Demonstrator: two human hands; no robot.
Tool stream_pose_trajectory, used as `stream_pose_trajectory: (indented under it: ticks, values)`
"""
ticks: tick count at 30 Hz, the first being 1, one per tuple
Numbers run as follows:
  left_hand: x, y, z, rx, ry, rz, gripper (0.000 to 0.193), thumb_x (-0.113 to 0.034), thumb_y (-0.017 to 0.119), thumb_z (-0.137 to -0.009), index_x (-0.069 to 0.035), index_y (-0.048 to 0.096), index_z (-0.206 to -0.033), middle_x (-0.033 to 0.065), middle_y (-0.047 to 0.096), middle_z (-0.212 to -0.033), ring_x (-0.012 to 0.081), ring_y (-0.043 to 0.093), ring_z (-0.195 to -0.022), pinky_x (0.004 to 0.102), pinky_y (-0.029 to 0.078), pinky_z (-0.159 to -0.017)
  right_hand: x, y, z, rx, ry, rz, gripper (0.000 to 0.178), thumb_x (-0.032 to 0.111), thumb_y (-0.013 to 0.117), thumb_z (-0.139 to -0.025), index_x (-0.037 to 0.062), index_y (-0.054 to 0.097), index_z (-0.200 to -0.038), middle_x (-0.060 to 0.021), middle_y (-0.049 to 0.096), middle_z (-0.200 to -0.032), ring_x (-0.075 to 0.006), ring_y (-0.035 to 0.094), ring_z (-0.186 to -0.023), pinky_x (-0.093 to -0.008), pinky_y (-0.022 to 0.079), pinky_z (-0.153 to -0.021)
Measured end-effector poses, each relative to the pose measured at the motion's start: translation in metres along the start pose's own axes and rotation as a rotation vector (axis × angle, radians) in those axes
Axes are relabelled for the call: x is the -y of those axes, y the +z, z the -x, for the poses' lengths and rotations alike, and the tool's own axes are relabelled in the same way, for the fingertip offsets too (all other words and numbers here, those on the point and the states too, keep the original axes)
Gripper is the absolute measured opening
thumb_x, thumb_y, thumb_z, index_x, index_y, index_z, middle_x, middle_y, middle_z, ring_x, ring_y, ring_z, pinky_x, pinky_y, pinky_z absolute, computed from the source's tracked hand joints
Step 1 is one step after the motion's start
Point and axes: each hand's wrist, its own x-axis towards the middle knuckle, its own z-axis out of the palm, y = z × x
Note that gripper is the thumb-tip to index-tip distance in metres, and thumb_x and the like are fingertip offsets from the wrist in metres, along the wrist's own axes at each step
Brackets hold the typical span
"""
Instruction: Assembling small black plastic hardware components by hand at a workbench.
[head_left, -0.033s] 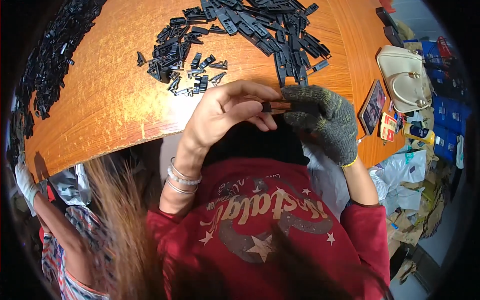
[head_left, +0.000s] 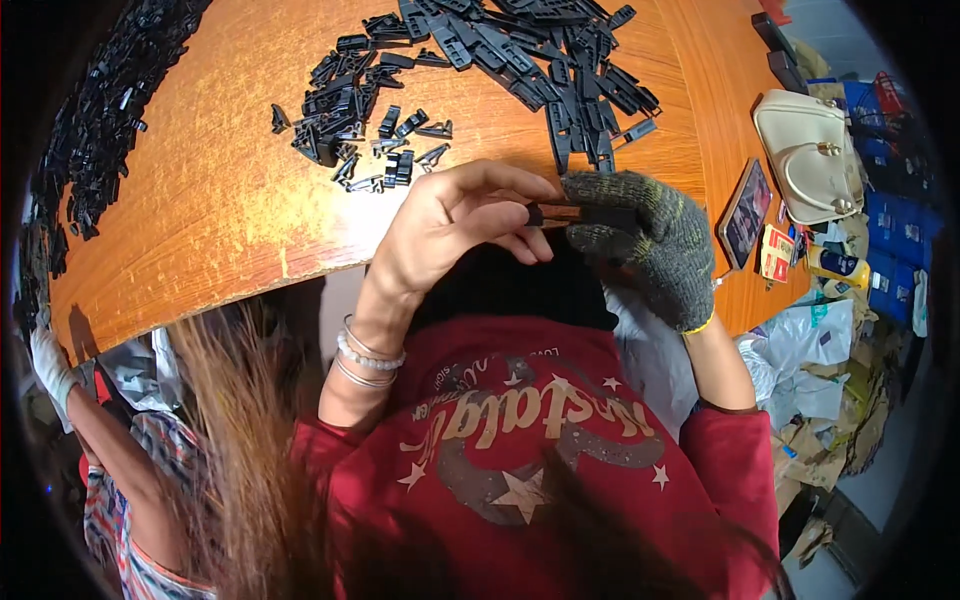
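Observation:
My bare left hand (head_left: 450, 222), with bracelets at its wrist, pinches a small black plastic piece (head_left: 536, 215) between thumb and fingers. My right hand (head_left: 655, 240) wears a grey knitted glove and is closed on a longer black plastic part (head_left: 605, 217). The two pieces meet or nearly meet between my fingertips, over the table's near edge; whether they are joined I cannot tell. Past my left hand lie loose black plastic clips (head_left: 398, 168). Beyond my right hand a heap of long, flat black plastic parts (head_left: 565, 95) covers the tabletop.
The wooden table (head_left: 230, 180) carries a large pile of black parts (head_left: 110, 110) along its far left side. At the right are a phone-like flat thing (head_left: 746, 213), a cream handbag (head_left: 800, 130) and a yellow bottle (head_left: 838, 266). A co-worker's white-gloved hand (head_left: 50, 360) is at the left edge.

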Motion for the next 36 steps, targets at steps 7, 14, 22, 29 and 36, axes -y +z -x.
stream_pose_trajectory:
  ticks: [7, 14, 22, 29, 36]
  values:
    - [0.018, 0.02, -0.016, -0.077, -0.138, -0.039, 0.022, -0.002, 0.067, -0.086, 0.007, 0.054, -0.101, 0.0131, 0.067, -0.072, 0.0187, 0.065, -0.053, 0.0244, 0.05, -0.044, -0.016, 0.012, 0.017, 0.014, 0.226, -0.578, 0.035, 0.006, 0.074, -0.078, 0.0007, 0.066, -0.112, -0.0084, 0.071, -0.095, -0.0136, 0.068, -0.087, -0.0284, 0.053, -0.078]
    - [0.037, 0.034, -0.041, -0.394, 0.323, -0.99, 0.031, -0.025, 0.078, -0.079, 0.0, 0.06, -0.083, 0.0098, 0.062, -0.064, 0.0219, 0.062, -0.058, 0.0323, 0.047, -0.052, -0.011, -0.038, 0.083, -0.528, 0.416, -0.195, 0.03, 0.01, 0.072, -0.083, 0.0027, 0.065, -0.111, -0.0067, 0.07, -0.1, -0.0126, 0.064, -0.083, -0.0266, 0.052, -0.07]
    - [0.041, 0.02, -0.06, -0.474, 0.497, -1.519, 0.029, -0.026, 0.072, -0.081, -0.005, 0.054, -0.086, 0.0116, 0.056, -0.078, 0.031, 0.059, -0.063, 0.0402, 0.045, -0.052, -0.038, -0.138, 0.223, 0.327, 1.062, 0.936, 0.026, 0.019, 0.073, -0.082, 0.003, 0.067, -0.102, -0.0143, 0.068, -0.093, -0.014, 0.063, -0.079, -0.03, 0.05, -0.067]
    - [0.032, 0.018, -0.025, -0.344, 0.656, -1.491, 0.019, -0.013, 0.069, -0.079, -0.004, 0.053, -0.084, 0.01, 0.049, -0.076, 0.0271, 0.056, -0.066, 0.0362, 0.045, -0.05, -0.018, -0.064, 0.087, -0.129, -0.059, 0.664, 0.026, 0.009, 0.07, -0.084, 0.0025, 0.067, -0.109, -0.0101, 0.068, -0.098, -0.0153, 0.064, -0.09, -0.0284, 0.051, -0.078]
    - [0.026, 0.012, 0.006, -0.112, 0.858, -1.482, 0.031, -0.021, 0.077, -0.073, -0.003, 0.061, -0.092, 0.0089, 0.056, -0.086, 0.023, 0.056, -0.075, 0.0325, 0.048, -0.059, -0.014, 0.011, 0.022, 0.158, 0.061, -0.027, 0.04, 0.01, 0.073, -0.081, 0.0045, 0.063, -0.119, -0.0156, 0.069, -0.102, -0.0211, 0.067, -0.09, -0.0322, 0.052, -0.079]
